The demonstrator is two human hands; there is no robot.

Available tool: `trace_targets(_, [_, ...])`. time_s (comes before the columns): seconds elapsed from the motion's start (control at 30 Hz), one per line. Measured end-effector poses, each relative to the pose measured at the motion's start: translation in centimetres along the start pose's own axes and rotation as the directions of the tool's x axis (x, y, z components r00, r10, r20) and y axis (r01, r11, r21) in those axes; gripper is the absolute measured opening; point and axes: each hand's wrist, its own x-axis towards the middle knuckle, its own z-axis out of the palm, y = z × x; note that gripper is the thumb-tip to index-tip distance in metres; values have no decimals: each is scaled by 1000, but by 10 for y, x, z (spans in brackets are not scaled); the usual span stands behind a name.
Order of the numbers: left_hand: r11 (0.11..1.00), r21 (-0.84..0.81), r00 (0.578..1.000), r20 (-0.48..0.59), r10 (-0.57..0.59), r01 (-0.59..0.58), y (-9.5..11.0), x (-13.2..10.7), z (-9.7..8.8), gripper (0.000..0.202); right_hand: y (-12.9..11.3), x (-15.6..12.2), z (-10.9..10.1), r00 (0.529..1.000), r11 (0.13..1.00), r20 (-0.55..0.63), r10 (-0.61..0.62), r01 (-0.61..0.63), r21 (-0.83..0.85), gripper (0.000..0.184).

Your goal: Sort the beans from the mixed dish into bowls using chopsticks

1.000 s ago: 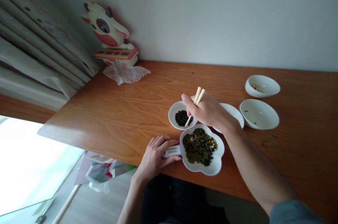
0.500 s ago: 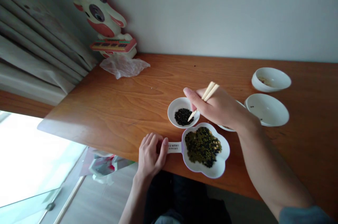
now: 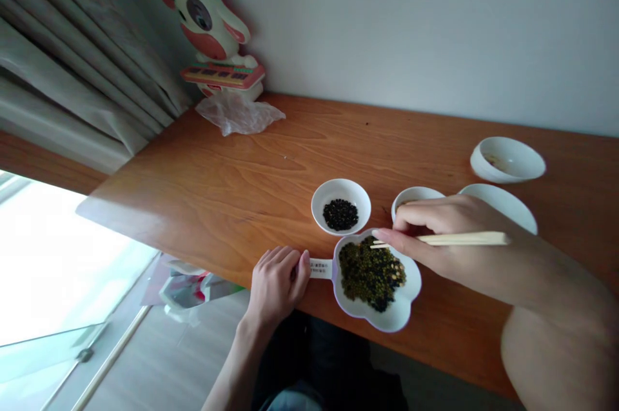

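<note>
Chopsticks (image 3: 459,239) of pale wood are pinched in our right hand (image 3: 449,250), lying nearly level, with their tips just above a heap of mixed beans (image 3: 370,275). Those beans, green, black and a few yellowish, fill the middle of a white flower-shaped dish (image 3: 403,304), and the right hand's fingers (image 3: 416,220) hover over that dish's far edge.

Our left hand (image 3: 278,285) stays apart from the right, on the near side of the dish's labelled handle (image 3: 322,268). Its thumb touches the handle's end, but we cannot tell whether it truly grips it. The two hands are separated by the dish, not touching each other.

Just beyond the dish sits a small round white bowl (image 3: 341,188) holding black beans (image 3: 340,215), close to the dish but apart from it. Past the dish on the right, a small white bowl (image 3: 416,195) is partly hidden behind the right hand, a wider white bowl (image 3: 503,199) sits next to it, and a third white bowl (image 3: 507,159) with residue sits further off.

Well beyond the dish, near the back corner of the wooden table (image 3: 193,217), a cow-shaped toy (image 3: 206,24) stands above a crumpled plastic bag (image 3: 239,114).
</note>
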Motion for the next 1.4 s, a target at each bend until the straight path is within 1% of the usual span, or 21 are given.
trace_targets(0.17, [1000, -21, 1000, -12, -16, 16, -4, -4, 5, 37, -8, 9, 2, 993, 999, 115, 36, -36, -6, 48])
trace_targets(0.27, [999, -33, 1000, -15, -8, 8, -5, -4, 5, 37, -10, 10, 5, 981, 998, 188, 43, -49, 28, 42])
trace_targets(0.33, [999, -38, 1000, -17, -3, 2, -5, -4, 4, 37, -11, 10, 6, 982, 998, 188, 33, -42, 48, 38])
trace_targets(0.4, [999, -43, 1000, -17, 2, -3, -5, -4, 4, 37, -11, 9, 8, 987, 998, 159, 9, -19, 63, 39])
trace_targets(0.53, [999, -51, 1000, -11, 10, -11, -5, -4, 4, 36, -7, 7, 9, 993, 994, 95, -70, 62, 85, 50])
trace_targets(0.6, [998, -55, 1000, -9, 14, -14, -5, -4, 4, 36, -5, 7, 10, 993, 992, 75, -95, 88, 92, 52])
trace_targets(0.7, [998, -56, 1000, -5, 15, -15, -5, -4, 4, 36, -1, 7, 11, 990, 989, 110, -90, 75, 128, 51])
trace_targets(0.77, [998, -55, 1000, -4, 14, -15, -5, -4, 4, 36, 3, 7, 10, 987, 987, 147, -63, 39, 157, 50])
trace_targets(0.83, [998, -54, 1000, -5, 13, -14, -5, -4, 4, 35, 7, 6, 6, 987, 982, 156, -41, 12, 186, 48])
trace_targets(0.9, [999, -51, 1000, -7, 11, -12, -5, -4, 4, 35, 10, 3, 2, 990, 975, 132, -46, 15, 222, 47])
trace_targets(0.97, [999, -46, 1000, -7, 8, -9, -5, -4, 4, 35, 12, 1, -2, 993, 967, 89, -72, 47, 252, 48])
trace_targets(1.07, [999, -39, 1000, -9, 5, -5, -5, -3, 4, 36, 10, 3, 1, 993, 954, 44, -107, 90, 284, 47])
trace_targets(1.13, [999, -35, 1000, -13, 2, -2, -4, -3, 4, 36, 6, 7, 7, 987, 946, 54, -149, 126, 299, 45])
trace_targets(1.2, [999, -32, 1000, -18, -2, 2, -4, -2, 4, 36, 0, 11, 15, 972, 928, 95, -217, 175, 328, 46])
trace_targets(1.27, [1000, -30, 1000, -22, -5, 5, -3, -2, 4, 37, -4, 14, 21, 952, 906, 146, -269, 199, 373, 46])
trace_targets(1.33, [1000, -28, 1000, -26, -7, 7, -3, -2, 3, 37, -5, 15, 24, 941, 887, 190, -278, 176, 426, 47])
trace_targets(1.4, [1000, -25, 1000, -28, -7, 6, -2, -2, 3, 37, -5, 14, 24, 940, 888, 226, -256, 137, 438, 49])
